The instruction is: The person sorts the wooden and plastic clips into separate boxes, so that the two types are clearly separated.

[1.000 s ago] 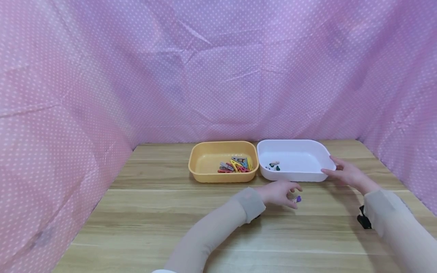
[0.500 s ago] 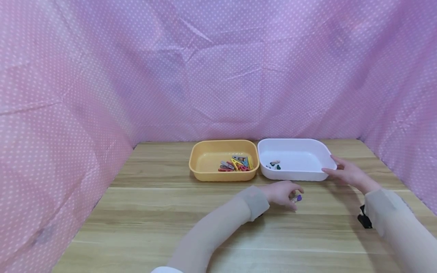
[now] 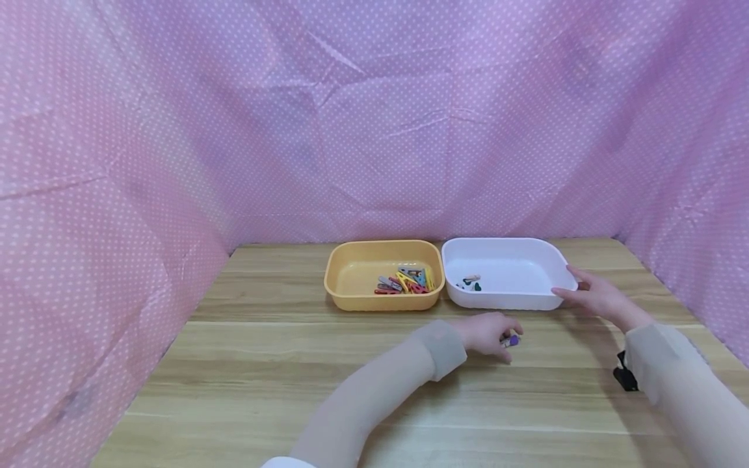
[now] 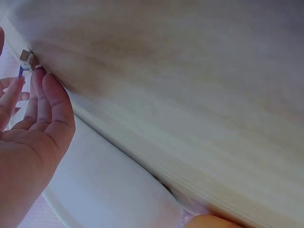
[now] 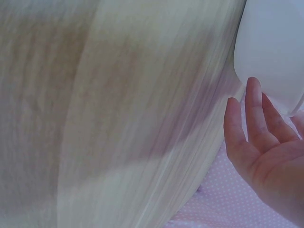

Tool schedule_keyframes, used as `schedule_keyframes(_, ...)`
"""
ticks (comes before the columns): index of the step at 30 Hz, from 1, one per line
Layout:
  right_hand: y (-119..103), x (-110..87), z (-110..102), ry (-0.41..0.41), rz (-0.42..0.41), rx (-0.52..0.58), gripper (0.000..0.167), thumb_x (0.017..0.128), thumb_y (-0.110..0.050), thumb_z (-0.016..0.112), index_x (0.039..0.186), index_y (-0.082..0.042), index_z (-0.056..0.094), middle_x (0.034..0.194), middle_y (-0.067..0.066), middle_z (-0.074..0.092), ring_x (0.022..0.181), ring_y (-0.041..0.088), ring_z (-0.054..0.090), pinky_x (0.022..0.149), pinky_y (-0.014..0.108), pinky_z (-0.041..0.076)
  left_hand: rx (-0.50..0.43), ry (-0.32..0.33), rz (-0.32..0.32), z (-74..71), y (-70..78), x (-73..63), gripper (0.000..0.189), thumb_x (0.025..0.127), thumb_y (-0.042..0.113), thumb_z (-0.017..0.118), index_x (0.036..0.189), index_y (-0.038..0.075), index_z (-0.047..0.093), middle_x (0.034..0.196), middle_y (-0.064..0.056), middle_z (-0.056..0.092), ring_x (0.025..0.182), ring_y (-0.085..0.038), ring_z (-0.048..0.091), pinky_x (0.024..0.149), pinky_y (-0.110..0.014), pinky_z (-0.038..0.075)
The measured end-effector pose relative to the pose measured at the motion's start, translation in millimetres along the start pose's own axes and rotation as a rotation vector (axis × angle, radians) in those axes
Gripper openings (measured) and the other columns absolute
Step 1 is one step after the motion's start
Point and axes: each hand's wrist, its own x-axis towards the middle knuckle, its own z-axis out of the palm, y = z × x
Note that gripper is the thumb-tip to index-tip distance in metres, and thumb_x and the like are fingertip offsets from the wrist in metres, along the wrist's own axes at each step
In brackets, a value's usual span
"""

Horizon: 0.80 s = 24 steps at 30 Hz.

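Note:
In the head view my left hand [image 3: 487,331] is low over the table, pinching a small wooden clip with a purple end [image 3: 511,340] between thumb and fingers. Up close in the left wrist view, the clip [image 4: 28,61] is at the thumb tip and fingertips, with its purple part by the thumb. My right hand [image 3: 603,299] rests fairly straight fingers against the right end of the white bin [image 3: 509,301], thumb at its front corner. Several small clips with dark green parts [image 3: 470,283] lie in that bin's left side.
Left of the white bin, side against side, stands a yellow bin [image 3: 351,303] holding several coloured clips [image 3: 406,281]. Both stand toward the back of the wooden table [image 3: 263,364]. A pink dotted curtain [image 3: 374,117] hangs behind and at both sides.
My left hand has shifted slightly right, its fingers drawing in around the purple-ended clip, which has turned a little. My right hand stays at the white bin.

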Motion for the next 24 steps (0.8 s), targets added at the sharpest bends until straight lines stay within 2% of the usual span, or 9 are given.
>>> schedule_keyframes(10,-0.6,0.1,-0.6,0.008,0.004,-0.002,0.086,0.097,-0.036,0.053,0.144,0.011,-0.001,0.135,0.047,0.026,0.109,0.042,0.055,0.080,0.043,0.055,-0.009,-0.015,-0.036,-3.0,3.4,-1.2,0.051,0.084,0.027,0.072,0.131,0.020,0.053,0.115,0.007,0.061,0.100,0.000,0.053,0.087,-0.008,0.039)
schedule_keyframes(18,-1.7,-0.6,-0.5,-0.001,-0.008,0.037,0.084,0.097,-0.032,0.053,0.144,0.012,0.000,0.132,0.048,0.031,0.103,0.035,0.060,0.080,0.042,0.055,0.034,-0.010,-0.020,-3.8,4.4,0.0,0.046,0.085,0.026,0.072,0.127,0.019,0.056,0.111,0.008,0.061,0.097,0.000,0.053,0.085,-0.007,0.039)
schedule_keyframes(24,-2.2,-0.5,-1.6,-0.003,-0.005,0.026,0.085,0.097,-0.034,0.053,0.144,0.012,0.000,0.133,0.048,0.029,0.105,0.038,0.059,0.081,0.044,0.054,0.056,-0.012,0.009,-2.5,3.1,2.6,0.034,0.086,0.023,0.070,0.118,0.018,0.060,0.101,0.009,0.058,0.090,-0.001,0.050,0.079,-0.007,0.037)
